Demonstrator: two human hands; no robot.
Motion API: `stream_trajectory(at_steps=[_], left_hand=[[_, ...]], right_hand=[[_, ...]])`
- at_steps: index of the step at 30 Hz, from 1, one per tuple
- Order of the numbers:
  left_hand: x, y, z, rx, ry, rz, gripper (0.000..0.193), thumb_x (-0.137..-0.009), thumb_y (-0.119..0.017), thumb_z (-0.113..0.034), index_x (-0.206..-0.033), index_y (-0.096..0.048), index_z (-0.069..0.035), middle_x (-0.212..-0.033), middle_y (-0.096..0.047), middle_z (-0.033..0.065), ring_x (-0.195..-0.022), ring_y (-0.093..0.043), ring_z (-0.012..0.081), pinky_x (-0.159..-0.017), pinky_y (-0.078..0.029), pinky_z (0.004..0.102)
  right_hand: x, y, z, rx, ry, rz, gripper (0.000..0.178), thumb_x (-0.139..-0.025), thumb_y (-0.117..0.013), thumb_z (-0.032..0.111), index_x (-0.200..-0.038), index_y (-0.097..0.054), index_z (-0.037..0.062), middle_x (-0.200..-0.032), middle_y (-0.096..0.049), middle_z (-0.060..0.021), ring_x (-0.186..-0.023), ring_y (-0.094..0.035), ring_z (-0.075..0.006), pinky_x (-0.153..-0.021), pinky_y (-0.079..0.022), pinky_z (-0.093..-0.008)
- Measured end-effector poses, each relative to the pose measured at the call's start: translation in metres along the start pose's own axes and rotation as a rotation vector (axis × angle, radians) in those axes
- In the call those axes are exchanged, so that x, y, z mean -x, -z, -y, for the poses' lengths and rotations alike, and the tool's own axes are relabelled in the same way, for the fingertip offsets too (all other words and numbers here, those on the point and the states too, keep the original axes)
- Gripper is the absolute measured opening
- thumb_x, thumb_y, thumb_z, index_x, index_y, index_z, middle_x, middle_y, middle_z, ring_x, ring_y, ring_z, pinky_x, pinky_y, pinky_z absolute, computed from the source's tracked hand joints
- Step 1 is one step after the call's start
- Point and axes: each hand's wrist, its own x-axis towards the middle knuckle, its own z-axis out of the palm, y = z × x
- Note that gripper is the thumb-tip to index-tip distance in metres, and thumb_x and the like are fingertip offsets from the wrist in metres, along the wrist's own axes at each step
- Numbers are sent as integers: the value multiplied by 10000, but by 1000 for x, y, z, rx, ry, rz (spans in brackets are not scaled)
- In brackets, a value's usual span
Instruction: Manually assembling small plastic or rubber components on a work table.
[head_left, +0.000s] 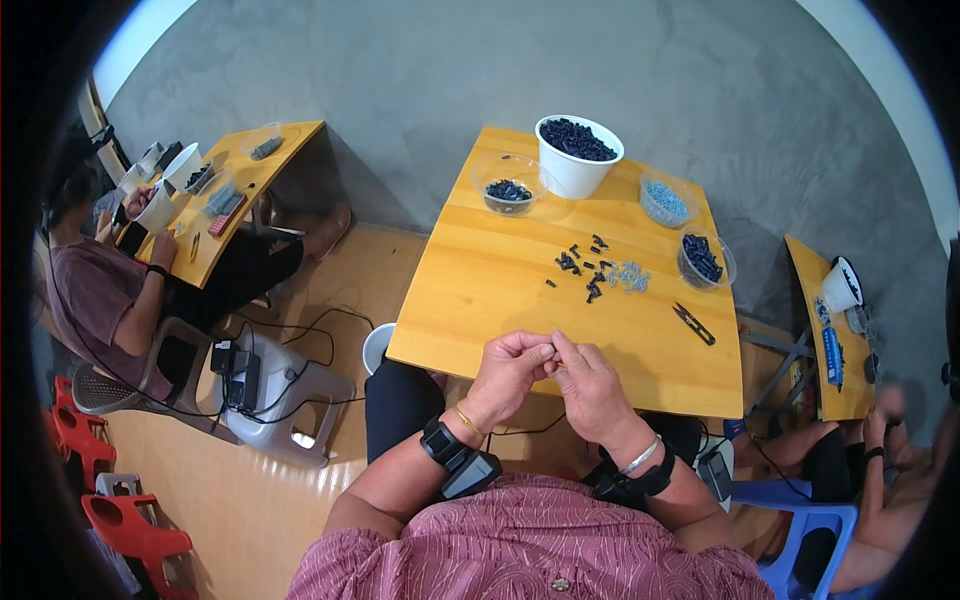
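While the left hand [507,375] and right hand [592,392] are seemingly pressing their fingers [542,353] together, a white bucket [574,179] on the surface [480,300] is holding black pieces [577,139].

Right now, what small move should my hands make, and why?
Perhaps bring the left hand and the right hand farther over the table: their fingertips meet near its front edge, where anything small could drop; loose black pieces lie farther in.

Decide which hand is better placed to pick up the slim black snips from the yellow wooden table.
Probably the right hand: the slim black snips lie to its right, nearer to it than to the left hand. The two hands meet, so either would first have to part.
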Motion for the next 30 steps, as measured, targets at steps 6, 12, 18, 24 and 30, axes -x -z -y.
stream_trajectory(at_steps=[6, 12, 18, 24, 30], left_hand=[[-1, 10, 0, -23, 18, -41, 103, -843, -537, -13, -926, -586, 22, -817, -594, 82, -707, -557, 129, -708, -512, 283], [-7, 17, -10, 53, -18, -69, 118, -855, -527, -43, -951, -573, 8, -809, -591, 77, -707, -569, 137, -752, -520, 337], [-9, 25, -12, 104, -32, -51, 136, -860, -525, -59, -970, -570, 8, -811, -589, 73, -701, -568, 133, -755, -516, 336], [-10, 32, -15, 113, -19, -75, 130, -865, -516, -48, -964, -573, 12, -822, -586, 75, -704, -564, 132, -761, -516, 351], [-11, 30, -14, 106, -22, -48, 136, -867, -512, -56, -970, -571, 10, -821, -586, 80, -714, -567, 133, -750, -521, 327]], right_hand=[[0, -8, -5, -57, -52, -1, 394, -808, -521, 50, -1184, -436, -33, -850, -527, -148, -777, -528, -296, -678, -447, -366], [-20, -8, -64, 33, -213, -24, 210, -787, -528, 73, -989, -533, 17, -760, -560, -164, -694, -560, -322, -641, -454, -374], [-80, -24, -94, 206, -303, 41, 163, -780, -554, 135, -902, -534, 29, -798, -596, -186, -773, -582, -353, -673, -457, -421], [-95, -46, -108, 401, -403, 238, 184, -784, -546, 149, -902, -503, 14, -811, -597, -219, -800, -580, -376, -698, -452, -447], [-88, -39, -114, 434, -440, 246, 133, -769, -513, 63, -884, -497, -1, -776, -594, -210, -721, -587, -366, -656, -473, -416]])
